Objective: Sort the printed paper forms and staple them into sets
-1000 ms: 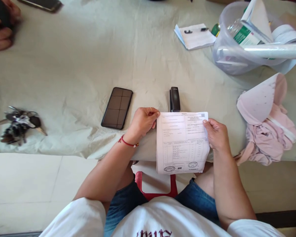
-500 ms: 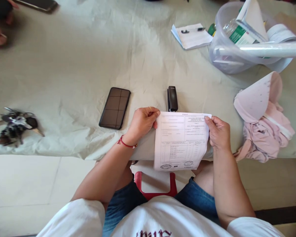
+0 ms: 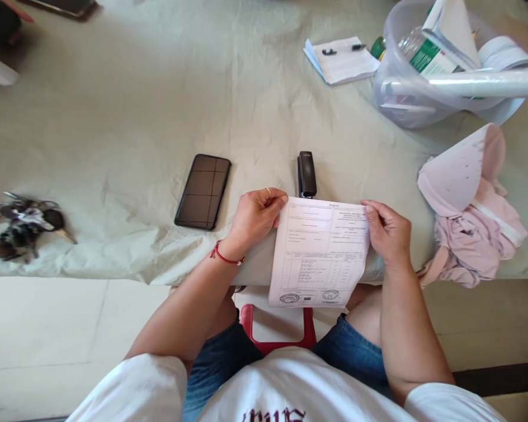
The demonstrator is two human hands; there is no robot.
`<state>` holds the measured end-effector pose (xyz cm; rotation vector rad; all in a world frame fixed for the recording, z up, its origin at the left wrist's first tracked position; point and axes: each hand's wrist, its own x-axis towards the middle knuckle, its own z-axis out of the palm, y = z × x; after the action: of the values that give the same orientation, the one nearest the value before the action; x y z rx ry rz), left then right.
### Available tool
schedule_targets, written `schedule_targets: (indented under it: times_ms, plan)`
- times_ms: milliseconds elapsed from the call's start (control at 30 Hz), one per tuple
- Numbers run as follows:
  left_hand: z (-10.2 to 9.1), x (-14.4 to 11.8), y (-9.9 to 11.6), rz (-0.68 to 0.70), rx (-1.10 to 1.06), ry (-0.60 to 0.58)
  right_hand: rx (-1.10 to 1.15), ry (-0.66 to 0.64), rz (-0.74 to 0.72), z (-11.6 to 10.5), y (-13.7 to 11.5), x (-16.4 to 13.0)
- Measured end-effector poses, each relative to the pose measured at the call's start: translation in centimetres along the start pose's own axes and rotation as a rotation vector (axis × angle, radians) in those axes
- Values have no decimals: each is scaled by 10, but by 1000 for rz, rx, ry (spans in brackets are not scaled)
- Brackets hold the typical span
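A printed paper form (image 3: 319,258) with round stamps along its bottom hangs over the table's front edge, above my lap. My left hand (image 3: 259,215) pinches its upper left corner between thumb and fingers. At the upper right corner, my right hand (image 3: 388,230) has its thumb and index finger closed on the sheet. Whether more sheets lie behind the front one I cannot tell. Just beyond the form's top edge lies a black stapler (image 3: 307,174). Left of my left hand rests a black smartphone (image 3: 203,191), screen up.
A bunch of keys (image 3: 29,225) lies at the left. On the right are a crumpled pink cloth garment (image 3: 475,234) and a translucent plastic basket (image 3: 393,94) holding a bottle and papers. A notepad (image 3: 345,61) with a pen sits beside the basket. Another phone (image 3: 73,6) is at the far left.
The form's right and lower parts have shifted slightly left and its bottom slightly down, with both hands still at its top corners. At the far left, another person's hand has moved out of sight.
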<state>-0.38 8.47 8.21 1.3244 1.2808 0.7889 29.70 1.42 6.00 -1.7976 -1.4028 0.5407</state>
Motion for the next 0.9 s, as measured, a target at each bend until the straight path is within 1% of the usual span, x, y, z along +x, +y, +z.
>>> schedule_targets:
  times_ms: [100, 200, 300, 367, 433, 500, 633, 733, 833, 900]
  plan:
    - [1, 0, 0, -6, 1, 14, -46, 10, -17, -3, -1, 0]
    - [4, 0, -1, -8, 11, 12, -60, 12, -90, -3, -2, 1]
    - [5, 0, -3, 7, 30, 38, -89, -84, -151, -6, -4, 2]
    - [5, 0, -4, 13, 20, 62, -95, -137, -151, -11, -4, 2]
    - [4, 0, -4, 5, -9, 66, -71, -145, -108, -15, -2, 2]
    - [6, 0, -5, -10, -43, 47, -19, -146, -29, -17, 0, 2]
    - [12, 3, -9, -49, -139, 24, 70, -196, 103, -11, 6, 3]
    - [16, 5, -12, -68, -167, 29, 73, -203, 136, -5, 7, 4]
    - [18, 6, -15, -55, -141, 34, 0, -189, 149, -2, 5, 5]
    - [17, 6, -15, -39, -129, 42, -2, -166, 153, 0, 4, 4]
